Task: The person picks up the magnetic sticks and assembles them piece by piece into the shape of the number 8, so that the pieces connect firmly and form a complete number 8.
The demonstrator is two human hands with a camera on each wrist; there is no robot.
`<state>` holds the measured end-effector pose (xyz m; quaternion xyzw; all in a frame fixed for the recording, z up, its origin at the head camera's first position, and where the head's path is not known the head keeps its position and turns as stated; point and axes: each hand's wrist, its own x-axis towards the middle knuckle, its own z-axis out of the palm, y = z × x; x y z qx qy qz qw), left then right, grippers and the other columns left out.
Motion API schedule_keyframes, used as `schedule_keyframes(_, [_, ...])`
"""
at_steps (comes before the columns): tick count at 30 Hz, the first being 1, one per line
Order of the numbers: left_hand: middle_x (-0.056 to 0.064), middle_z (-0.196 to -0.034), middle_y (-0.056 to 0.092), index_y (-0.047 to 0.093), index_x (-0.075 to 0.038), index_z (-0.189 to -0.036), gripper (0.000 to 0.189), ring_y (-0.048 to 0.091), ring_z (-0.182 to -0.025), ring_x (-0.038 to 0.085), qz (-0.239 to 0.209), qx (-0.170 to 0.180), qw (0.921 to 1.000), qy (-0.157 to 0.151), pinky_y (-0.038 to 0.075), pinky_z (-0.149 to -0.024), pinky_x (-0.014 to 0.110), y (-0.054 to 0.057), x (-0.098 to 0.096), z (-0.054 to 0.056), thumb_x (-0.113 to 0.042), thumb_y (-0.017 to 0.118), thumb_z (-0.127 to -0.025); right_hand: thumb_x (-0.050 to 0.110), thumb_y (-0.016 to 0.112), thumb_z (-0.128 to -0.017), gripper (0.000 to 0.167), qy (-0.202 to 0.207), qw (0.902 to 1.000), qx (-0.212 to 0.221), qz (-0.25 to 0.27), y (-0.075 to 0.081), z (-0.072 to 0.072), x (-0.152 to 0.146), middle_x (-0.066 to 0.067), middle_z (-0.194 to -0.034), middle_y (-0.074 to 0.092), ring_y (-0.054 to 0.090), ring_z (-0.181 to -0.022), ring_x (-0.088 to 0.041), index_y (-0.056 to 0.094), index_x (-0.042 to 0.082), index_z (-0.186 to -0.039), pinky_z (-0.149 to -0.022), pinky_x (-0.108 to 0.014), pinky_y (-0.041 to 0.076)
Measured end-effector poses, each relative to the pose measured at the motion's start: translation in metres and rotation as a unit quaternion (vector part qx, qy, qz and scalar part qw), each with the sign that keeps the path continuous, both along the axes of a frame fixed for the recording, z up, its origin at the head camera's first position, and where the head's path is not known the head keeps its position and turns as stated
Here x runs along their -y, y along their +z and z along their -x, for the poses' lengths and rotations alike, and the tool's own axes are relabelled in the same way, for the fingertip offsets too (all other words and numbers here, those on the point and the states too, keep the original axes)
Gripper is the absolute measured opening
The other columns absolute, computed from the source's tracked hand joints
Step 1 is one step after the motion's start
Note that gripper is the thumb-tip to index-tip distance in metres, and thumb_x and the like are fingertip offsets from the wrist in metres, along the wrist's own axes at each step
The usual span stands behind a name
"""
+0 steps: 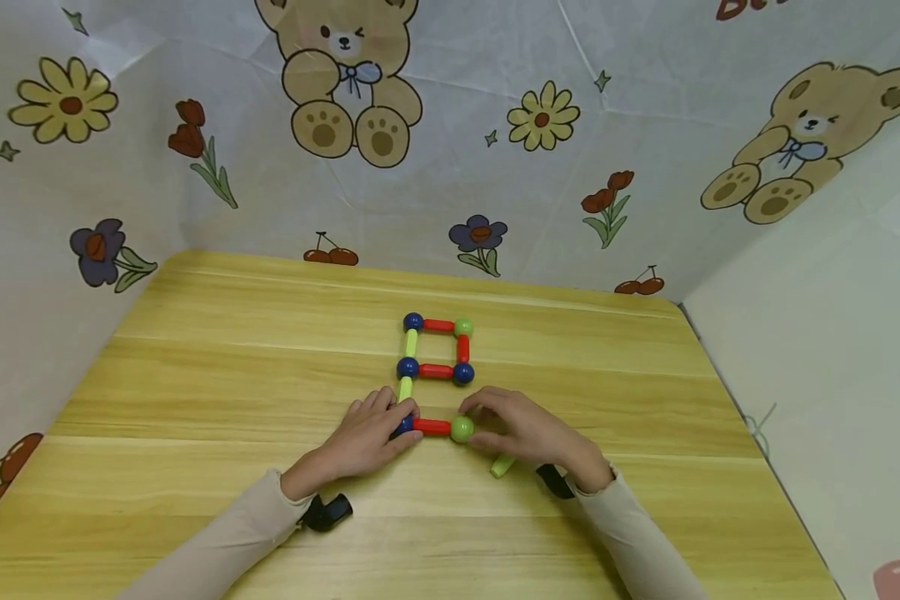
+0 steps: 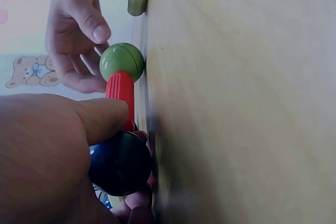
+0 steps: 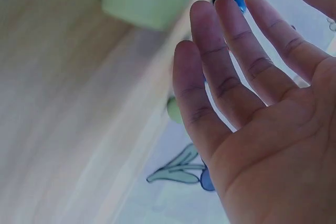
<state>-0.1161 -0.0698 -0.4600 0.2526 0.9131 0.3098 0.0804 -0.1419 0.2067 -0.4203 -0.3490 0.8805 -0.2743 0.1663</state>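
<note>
A figure of magnetic rods and balls lies flat on the table. My left hand [image 1: 367,437] holds its near-left blue ball [image 2: 123,163], thumb lying along the adjoining red rod [image 1: 432,427]. At that rod's right end sits a green ball [image 1: 462,429]. Around this green ball, the right hand [image 1: 525,425] hovers with thumb and fingers spread, apparently without gripping it. In the right wrist view its fingers [image 3: 210,61] are extended and hold nothing. Below the right hand lies a loose yellow-green rod [image 1: 502,465], partly covered by it. A yellow-green rod [image 1: 406,388] runs up from the held corner.
Farther back, the figure closes into a square with blue balls [image 1: 408,367], a green ball [image 1: 463,327], red rods [image 1: 439,326] and a yellow-green rod [image 1: 411,344]. A bear-printed cloth [image 1: 435,192] hangs behind the wooden table [image 1: 232,350].
</note>
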Motion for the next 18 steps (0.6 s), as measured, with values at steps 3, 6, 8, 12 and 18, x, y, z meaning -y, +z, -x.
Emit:
schedule_keyframes(3, [0.0, -0.089, 0.036, 0.058, -0.02, -0.102, 0.013, 0.032, -0.08, 0.016, -0.002, 0.002, 1.0, -0.002, 0.021, -0.069, 0.033, 0.001, 0.0, 0.0, -0.033, 0.06, -0.101, 0.025, 0.073, -0.093, 0.036, -0.007, 1.0, -0.001, 0.006, 0.005, -0.002, -0.008, 0.001, -0.12, 0.066, 0.063, -0.106, -0.017, 0.063, 0.012, -0.125, -0.095, -0.039, 0.053])
schedule_keyframes(6, [0.0, -0.089, 0.036, 0.058, -0.02, -0.103, 0.013, 0.032, -0.081, 0.016, -0.003, 0.002, 1.0, -0.003, 0.021, -0.069, 0.033, 0.001, 0.0, -0.001, -0.033, 0.06, -0.101, 0.023, 0.075, -0.092, 0.035, -0.015, 0.9997, 0.0, 0.02, 0.009, -0.003, -0.017, -0.002, -0.118, 0.067, 0.064, -0.104, -0.019, 0.063, 0.011, -0.122, -0.094, -0.04, 0.053])
schedule_keyframes(8, [0.0, -0.089, 0.036, 0.058, -0.019, -0.103, 0.014, 0.032, -0.081, 0.016, -0.003, 0.001, 1.0, -0.004, 0.021, -0.069, 0.033, 0.0, -0.001, -0.001, -0.033, 0.06, -0.101, 0.022, 0.076, -0.091, 0.033, -0.017, 0.9992, 0.0, 0.035, 0.011, -0.005, -0.024, -0.004, -0.116, 0.068, 0.064, -0.103, -0.022, 0.064, 0.01, -0.12, -0.092, -0.042, 0.053])
schedule_keyframes(12, [0.0, -0.089, 0.036, 0.057, -0.02, -0.103, 0.014, 0.032, -0.081, 0.016, -0.001, 0.0, 1.0, -0.006, 0.021, -0.069, 0.033, -0.001, 0.0, 0.0, -0.033, 0.059, -0.101, 0.016, 0.076, -0.09, 0.027, -0.006, 0.9977, 0.016, 0.065, 0.009, -0.006, -0.035, -0.005, -0.111, 0.068, 0.064, -0.101, -0.023, 0.067, 0.009, -0.114, -0.09, -0.043, 0.053])
schedule_keyframes(18, [0.0, -0.089, 0.035, 0.057, -0.02, -0.103, 0.014, 0.032, -0.081, 0.017, -0.002, -0.001, 1.0, -0.006, 0.021, -0.069, 0.033, -0.002, 0.0, 0.0, -0.033, 0.059, -0.101, 0.013, 0.075, -0.09, 0.022, 0.029, 0.9949, 0.058, 0.078, 0.0, -0.008, -0.047, -0.001, -0.117, 0.068, 0.062, -0.111, -0.016, 0.07, 0.014, -0.111, -0.098, -0.038, 0.05])
